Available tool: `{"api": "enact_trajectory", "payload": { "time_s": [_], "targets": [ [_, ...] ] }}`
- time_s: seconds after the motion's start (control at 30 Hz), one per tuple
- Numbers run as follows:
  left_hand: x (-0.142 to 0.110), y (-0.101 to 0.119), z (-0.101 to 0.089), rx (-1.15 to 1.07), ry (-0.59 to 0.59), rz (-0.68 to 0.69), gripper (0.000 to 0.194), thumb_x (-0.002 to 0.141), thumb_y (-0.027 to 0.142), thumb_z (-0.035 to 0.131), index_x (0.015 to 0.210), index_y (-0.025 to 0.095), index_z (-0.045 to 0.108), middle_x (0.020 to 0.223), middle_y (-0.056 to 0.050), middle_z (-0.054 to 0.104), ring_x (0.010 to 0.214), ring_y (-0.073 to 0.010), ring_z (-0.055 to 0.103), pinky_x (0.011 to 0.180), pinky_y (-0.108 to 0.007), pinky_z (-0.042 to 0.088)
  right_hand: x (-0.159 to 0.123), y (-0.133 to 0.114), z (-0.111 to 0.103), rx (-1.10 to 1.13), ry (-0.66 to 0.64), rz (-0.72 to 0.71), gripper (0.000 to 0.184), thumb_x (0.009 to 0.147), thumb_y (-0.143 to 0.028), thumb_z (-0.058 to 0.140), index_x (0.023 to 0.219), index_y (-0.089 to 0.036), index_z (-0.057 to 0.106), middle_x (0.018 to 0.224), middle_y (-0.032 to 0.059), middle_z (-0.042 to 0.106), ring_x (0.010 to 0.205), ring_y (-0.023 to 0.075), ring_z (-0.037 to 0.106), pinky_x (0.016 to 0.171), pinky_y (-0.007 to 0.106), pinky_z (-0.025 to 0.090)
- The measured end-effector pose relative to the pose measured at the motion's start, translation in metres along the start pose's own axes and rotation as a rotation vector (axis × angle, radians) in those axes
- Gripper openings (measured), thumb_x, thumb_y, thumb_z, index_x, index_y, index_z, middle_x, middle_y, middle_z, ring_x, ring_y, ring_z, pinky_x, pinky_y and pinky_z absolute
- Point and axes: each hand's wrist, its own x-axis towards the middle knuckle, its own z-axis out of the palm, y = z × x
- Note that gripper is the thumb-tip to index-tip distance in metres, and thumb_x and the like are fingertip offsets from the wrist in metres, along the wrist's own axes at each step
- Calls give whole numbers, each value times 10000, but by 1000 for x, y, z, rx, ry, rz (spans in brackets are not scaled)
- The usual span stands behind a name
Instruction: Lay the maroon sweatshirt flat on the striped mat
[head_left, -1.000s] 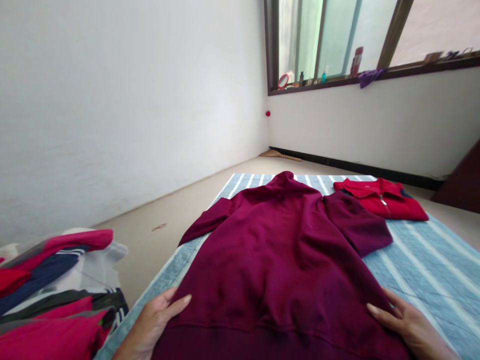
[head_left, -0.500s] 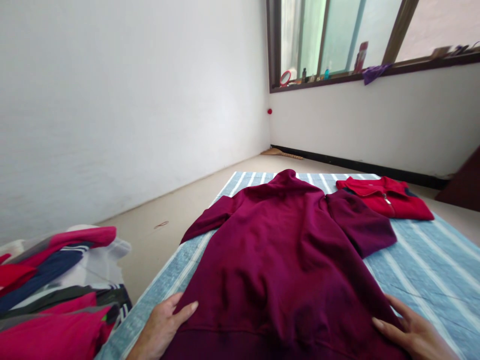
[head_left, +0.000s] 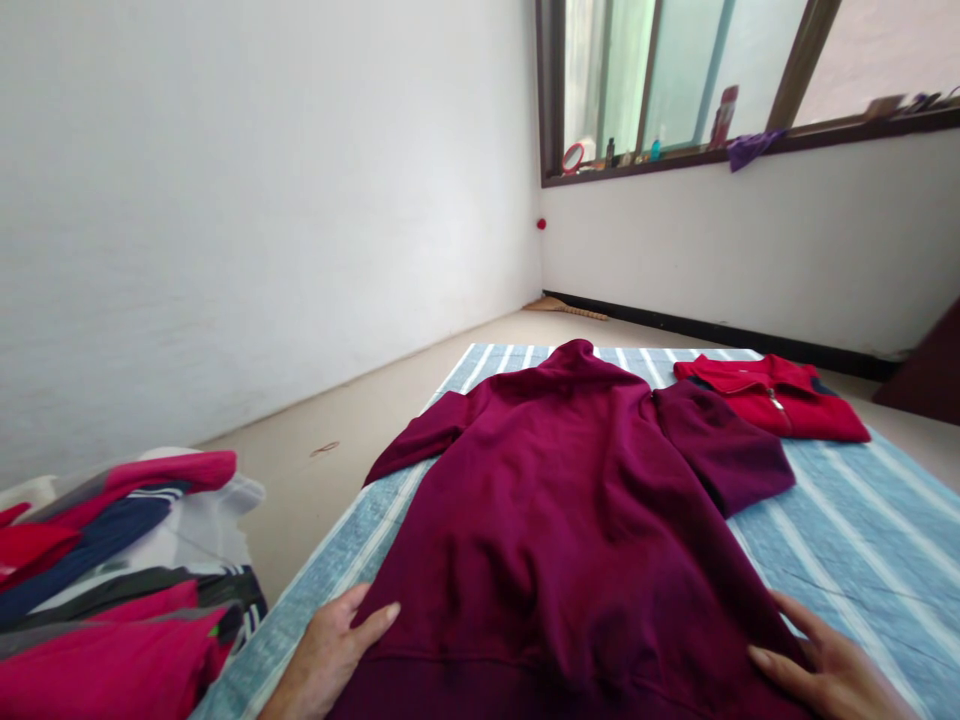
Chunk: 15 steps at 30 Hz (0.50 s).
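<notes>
Fig.: left hand [head_left: 330, 655] & right hand [head_left: 825, 668], both open-palmed, gripping nothing, pressed maroon sweatshirt [head_left: 570, 530] hem flat on striped mat [head_left: 862, 540], prob. to smooth it.

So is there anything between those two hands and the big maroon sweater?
Nothing visible. The left hand and right hand both lie flat at the lower corners of the maroon sweater, directly against its fabric on the striped blue mat.
</notes>
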Motion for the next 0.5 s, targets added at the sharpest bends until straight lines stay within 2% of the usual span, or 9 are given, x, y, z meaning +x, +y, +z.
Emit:
{"api": "enact_trajectory", "payload": {
  "time_s": [0.17,0.3,0.4,0.5],
  "targets": [
    [0,3,3,-6,31,-11,434,493,425,811,819,171,677,870,-72,739,879,-310,677,786,-366,547,0,2,-1,10,-29,23,785,566,-440,746,1240,-197,428,1058,90,688,980,304,637,811,358,536],
    [0,2,2,2,31,-8,441,489,432,809,823,176,680,869,-67,740,869,-306,680,773,-357,551,-4,-3,1,-96,-63,48,860,602,-537,681,1311,-190,339,955,70,711,872,294,669,727,349,543],
    [4,-4,-2,29,46,5,449,495,436,806,843,181,681,872,-63,740,872,-303,680,774,-347,551,-9,-12,1,-365,66,19,884,576,-614,618,1310,-189,369,794,47,710,758,304,670,667,379,522],
    [9,-10,-7,56,39,18,455,524,440,792,877,176,681,907,-70,736,907,-307,670,776,-344,551,-18,-24,5,-660,278,-87,757,616,-633,546,1247,-221,478,877,83,697,793,329,655,692,435,496]
  ]
}}
